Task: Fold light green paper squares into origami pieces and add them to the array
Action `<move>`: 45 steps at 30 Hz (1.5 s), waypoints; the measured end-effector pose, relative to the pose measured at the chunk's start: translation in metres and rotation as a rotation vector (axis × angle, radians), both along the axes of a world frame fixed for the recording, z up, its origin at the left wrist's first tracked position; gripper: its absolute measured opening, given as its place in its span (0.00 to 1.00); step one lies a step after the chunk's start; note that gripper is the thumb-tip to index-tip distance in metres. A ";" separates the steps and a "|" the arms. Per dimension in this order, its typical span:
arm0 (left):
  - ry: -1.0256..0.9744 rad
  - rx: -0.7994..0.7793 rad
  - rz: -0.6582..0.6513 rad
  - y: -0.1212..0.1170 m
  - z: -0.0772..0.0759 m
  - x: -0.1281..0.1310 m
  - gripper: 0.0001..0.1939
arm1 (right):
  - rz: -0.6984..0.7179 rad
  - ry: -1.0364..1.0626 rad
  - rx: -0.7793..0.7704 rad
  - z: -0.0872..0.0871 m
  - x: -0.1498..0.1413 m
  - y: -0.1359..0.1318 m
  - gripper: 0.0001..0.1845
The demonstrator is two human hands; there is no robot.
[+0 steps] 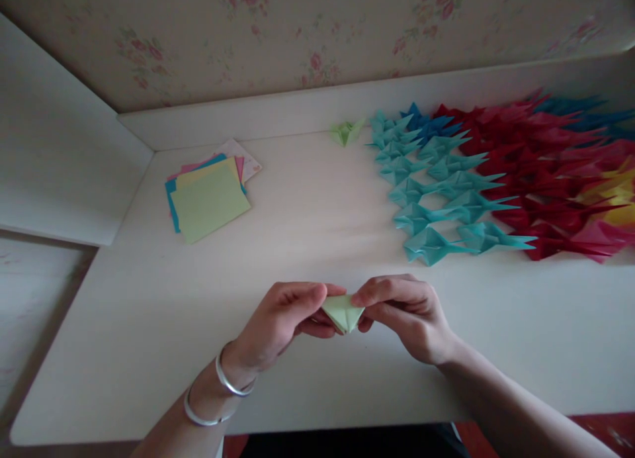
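A small folded piece of pale green origami paper (pixel 342 310) is held up between both hands above the white desk, its point facing down toward me. My left hand (pixel 290 316) pinches its left corner, the thumb in front and the fingers behind and below. At the upper right corner, my right hand (pixel 409 312) grips the same paper between thumb and fingertips. Two silver bangles (pixel 231 378) circle my left wrist. Parts of the fingers behind the paper are hidden.
A stack of coloured paper squares (pixel 211 200), pale green on top, lies at the left. One green paper crane (pixel 346 132) sits by the back ledge. Rows of turquoise cranes (pixel 430 245) and red cranes (pixel 546 236) fill the right, with blue, pink and yellow ones. A white panel (pixel 59 134) stands left.
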State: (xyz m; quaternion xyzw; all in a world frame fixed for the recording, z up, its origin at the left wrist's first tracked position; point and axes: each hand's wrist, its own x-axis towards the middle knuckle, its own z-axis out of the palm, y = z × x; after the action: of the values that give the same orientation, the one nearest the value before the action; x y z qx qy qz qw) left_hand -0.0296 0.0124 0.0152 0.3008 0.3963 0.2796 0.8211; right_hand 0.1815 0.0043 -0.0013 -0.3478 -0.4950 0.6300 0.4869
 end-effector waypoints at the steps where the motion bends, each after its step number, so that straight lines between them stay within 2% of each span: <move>1: 0.062 0.018 -0.006 0.000 0.001 0.001 0.15 | 0.004 -0.016 -0.006 0.000 -0.001 0.000 0.10; 3: 0.156 0.065 -0.048 0.001 0.003 0.001 0.13 | 0.018 -0.030 -0.038 -0.001 -0.001 -0.001 0.09; 6: 0.189 0.122 -0.097 0.004 0.007 0.000 0.11 | 0.063 -0.010 -0.110 -0.002 0.000 0.000 0.07; 10: 0.233 0.170 -0.091 0.004 0.006 -0.002 0.11 | 0.132 -0.029 -0.148 -0.003 0.003 0.001 0.08; 12: 0.306 0.259 -0.091 0.002 0.005 -0.001 0.13 | 0.130 -0.120 -0.139 -0.003 0.002 0.003 0.09; 17: 0.565 0.573 -0.065 -0.006 -0.001 0.003 0.14 | 0.027 -0.337 -0.167 -0.006 -0.005 0.007 0.13; 21: 0.712 0.764 -0.092 -0.006 -0.001 0.005 0.13 | 0.032 -0.458 -0.075 -0.004 -0.006 0.009 0.10; 30: 0.674 0.691 -0.229 -0.004 0.002 0.007 0.18 | 0.046 -0.485 -0.045 -0.001 -0.004 0.008 0.09; 35: 0.667 0.725 -0.219 -0.007 0.005 0.007 0.18 | 0.099 -0.360 -0.143 -0.001 -0.002 0.009 0.13; 40: 0.611 0.683 -0.208 -0.007 0.005 0.006 0.17 | 0.104 -0.205 -0.294 -0.005 -0.004 0.010 0.13; 45: 0.603 0.657 -0.202 -0.008 0.004 0.007 0.16 | 0.193 -0.245 -0.291 -0.004 -0.003 0.011 0.17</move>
State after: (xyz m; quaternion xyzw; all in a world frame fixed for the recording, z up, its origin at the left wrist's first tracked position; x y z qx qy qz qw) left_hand -0.0225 0.0048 0.0197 0.6504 0.4765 0.2088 0.5535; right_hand 0.1787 0.0156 -0.0054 -0.4396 -0.4855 0.6914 0.3051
